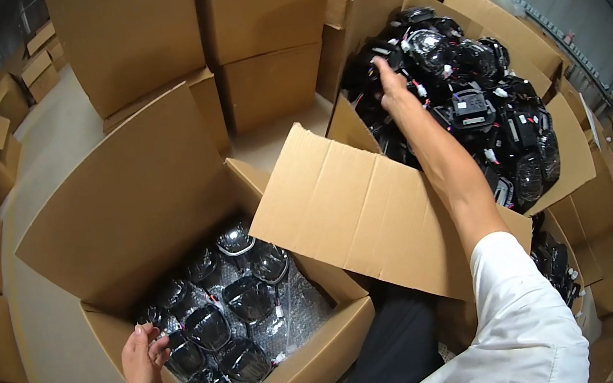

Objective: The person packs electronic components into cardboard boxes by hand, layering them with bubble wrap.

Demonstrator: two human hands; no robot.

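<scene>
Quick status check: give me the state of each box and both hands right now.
Near box: flaps open, black lamp parts laid in rows on bubble wrap.
Far box: open, heaped with loose black lamp parts.
Left hand: open, resting on near box's edge.
Right hand: reaching into the heap; grip unclear.

Left hand (144, 364) rests on near box (309, 369); right hand (391, 84) reaches into far box (555, 154)

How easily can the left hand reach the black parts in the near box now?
Probably yes: the left hand rests at the near box edge, its flaps open, beside the black parts, with nothing between them.
</scene>
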